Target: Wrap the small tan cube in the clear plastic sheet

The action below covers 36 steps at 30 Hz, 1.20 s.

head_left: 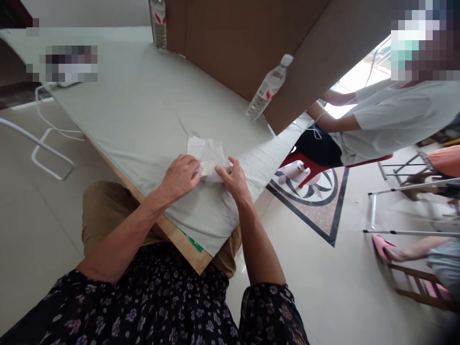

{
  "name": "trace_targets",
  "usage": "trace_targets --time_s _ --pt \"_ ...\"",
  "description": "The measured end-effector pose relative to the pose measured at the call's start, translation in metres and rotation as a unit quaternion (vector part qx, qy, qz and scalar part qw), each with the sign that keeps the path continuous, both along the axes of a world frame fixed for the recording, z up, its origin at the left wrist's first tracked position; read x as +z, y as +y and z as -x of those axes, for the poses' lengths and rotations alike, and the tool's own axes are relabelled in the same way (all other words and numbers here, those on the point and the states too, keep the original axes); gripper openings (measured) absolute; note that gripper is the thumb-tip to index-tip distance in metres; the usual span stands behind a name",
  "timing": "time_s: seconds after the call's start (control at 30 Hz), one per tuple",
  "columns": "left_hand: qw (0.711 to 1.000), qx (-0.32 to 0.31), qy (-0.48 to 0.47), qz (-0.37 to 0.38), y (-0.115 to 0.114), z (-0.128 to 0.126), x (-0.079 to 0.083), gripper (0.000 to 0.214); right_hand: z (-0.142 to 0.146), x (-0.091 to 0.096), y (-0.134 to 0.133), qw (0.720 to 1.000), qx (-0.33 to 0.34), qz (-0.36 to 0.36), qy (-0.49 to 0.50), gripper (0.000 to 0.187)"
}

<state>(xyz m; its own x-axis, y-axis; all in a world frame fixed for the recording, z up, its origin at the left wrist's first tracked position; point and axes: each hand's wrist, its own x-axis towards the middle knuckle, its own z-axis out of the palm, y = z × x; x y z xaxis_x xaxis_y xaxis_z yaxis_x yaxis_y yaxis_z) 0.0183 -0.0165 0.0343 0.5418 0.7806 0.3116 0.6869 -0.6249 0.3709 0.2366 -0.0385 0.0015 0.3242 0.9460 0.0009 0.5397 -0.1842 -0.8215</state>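
Note:
A thin, creased white paper tissue (208, 149) lies on the pale cloth near the table's corner. My left hand (181, 173) is at its near left edge, with the fingers bent over and pressed on the paper. On the other side, my right hand (235, 178) grips the near right edge between thumb and fingers. The near edge looks lifted or folded between both hands, while the far part rests flat on the cloth. Part of the near edge is hidden behind the fingers of my left hand.
A clear plastic bottle (268, 88) stands beyond the tissue, before a tall brown cardboard panel (230, 48). Another bottle (160, 26) stands at the panel's left end. The cloth-covered table (125, 96) has a white cable (45, 112) at left. A person in a white shirt (395, 120) sits at right.

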Motion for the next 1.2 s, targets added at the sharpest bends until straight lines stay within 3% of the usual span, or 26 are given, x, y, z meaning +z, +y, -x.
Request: trace_targets --time_s 0.3,0.9,1.2 --pt "1.0 -0.004 -0.008 -0.019 0.0 -0.002 -0.003 0.019 0.014 -0.007 0.002 0.997 0.013 -0.069 0.031 0.071" --pt "0.998 -0.054 0.036 0.005 0.011 0.0 0.002 0.025 0.046 0.012 0.008 0.989 0.028 -0.123 0.074 0.063" --pt "0.996 -0.062 -0.037 0.046 0.02 0.0 -0.009 0.024 0.056 0.021 0.008 0.993 0.052 -0.105 0.026 0.059"
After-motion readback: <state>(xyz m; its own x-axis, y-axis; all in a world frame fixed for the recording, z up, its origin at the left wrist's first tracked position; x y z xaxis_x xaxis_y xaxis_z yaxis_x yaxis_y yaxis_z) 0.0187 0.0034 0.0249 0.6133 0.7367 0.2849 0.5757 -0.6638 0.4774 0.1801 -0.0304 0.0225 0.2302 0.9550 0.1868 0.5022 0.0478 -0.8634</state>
